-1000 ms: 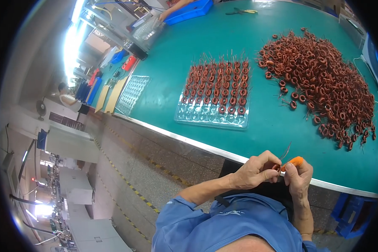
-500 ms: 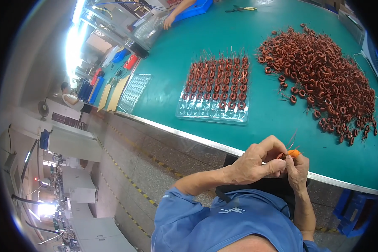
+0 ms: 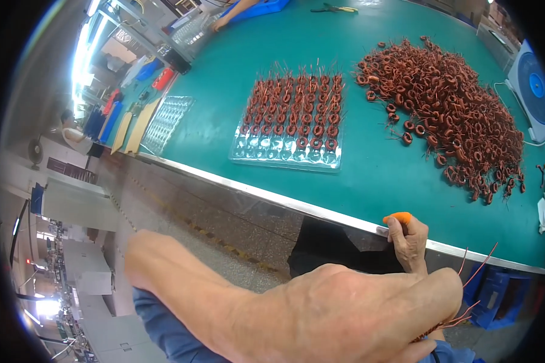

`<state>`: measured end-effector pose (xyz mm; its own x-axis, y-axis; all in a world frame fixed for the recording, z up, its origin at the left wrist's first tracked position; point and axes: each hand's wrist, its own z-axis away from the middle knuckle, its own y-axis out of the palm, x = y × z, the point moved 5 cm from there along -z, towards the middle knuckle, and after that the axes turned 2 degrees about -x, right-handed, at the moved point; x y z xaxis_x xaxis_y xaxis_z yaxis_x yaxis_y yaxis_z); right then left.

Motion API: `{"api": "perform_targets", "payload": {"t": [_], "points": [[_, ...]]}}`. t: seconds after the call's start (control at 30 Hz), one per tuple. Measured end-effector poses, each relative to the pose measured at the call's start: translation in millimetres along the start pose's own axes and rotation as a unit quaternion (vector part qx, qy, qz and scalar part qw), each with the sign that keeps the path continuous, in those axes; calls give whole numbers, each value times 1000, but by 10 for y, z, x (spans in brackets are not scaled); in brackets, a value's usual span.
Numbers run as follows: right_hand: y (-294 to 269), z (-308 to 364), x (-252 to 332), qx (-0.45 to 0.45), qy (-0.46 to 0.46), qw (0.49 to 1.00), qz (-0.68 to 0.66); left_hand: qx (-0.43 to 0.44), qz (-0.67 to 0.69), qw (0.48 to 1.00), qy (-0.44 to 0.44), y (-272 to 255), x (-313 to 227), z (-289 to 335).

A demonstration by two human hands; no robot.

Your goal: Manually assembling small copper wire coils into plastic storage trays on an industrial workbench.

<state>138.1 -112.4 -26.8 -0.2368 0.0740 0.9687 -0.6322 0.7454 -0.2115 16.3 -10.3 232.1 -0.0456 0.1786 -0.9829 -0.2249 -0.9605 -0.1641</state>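
Note:
Large and close in the foreground, my left hand (image 3: 345, 308) is closed around a copper-wire coil (image 3: 431, 332). Most of the coil is hidden by the fingers; several thin copper leads stick out past them to the right. At the table's front edge is my right hand (image 3: 410, 243), thumb and finger pinched together, an orange cover (image 3: 399, 216) on one fingertip. Whatever that pinch holds is too small to make out. Ahead of the hands, a clear plastic tray (image 3: 284, 164) carries rows of upright ring coils (image 3: 293, 109), its front pockets bare. Farther right lies a big heap of loose ring coils (image 3: 448, 115).
On the green table (image 3: 224, 145), another clear tray (image 3: 166, 124) and tan strips (image 3: 140, 127) lie left. Pliers (image 3: 334, 8) are at the back, near another person's hand (image 3: 219, 23) and a blue bin (image 3: 257, 7). A fan (image 3: 533, 78) stands right; blue crates (image 3: 499, 296) sit below.
My two hands were together at the table edge over a coil. The left has come away with it, back toward me and up close; the right stays by the edge. The view has shifted slightly.

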Motion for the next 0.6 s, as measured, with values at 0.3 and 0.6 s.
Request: {"api": "perform_targets", "payload": {"t": [0.3, 0.6], "points": [[43, 14, 5, 8, 5, 1000, 12, -177, -86, 974, 108, 9, -193, 119], [49, -5, -21, 9, 15, 999, 27, -122, -100, 977, 143, 128, -16, -215]]}}
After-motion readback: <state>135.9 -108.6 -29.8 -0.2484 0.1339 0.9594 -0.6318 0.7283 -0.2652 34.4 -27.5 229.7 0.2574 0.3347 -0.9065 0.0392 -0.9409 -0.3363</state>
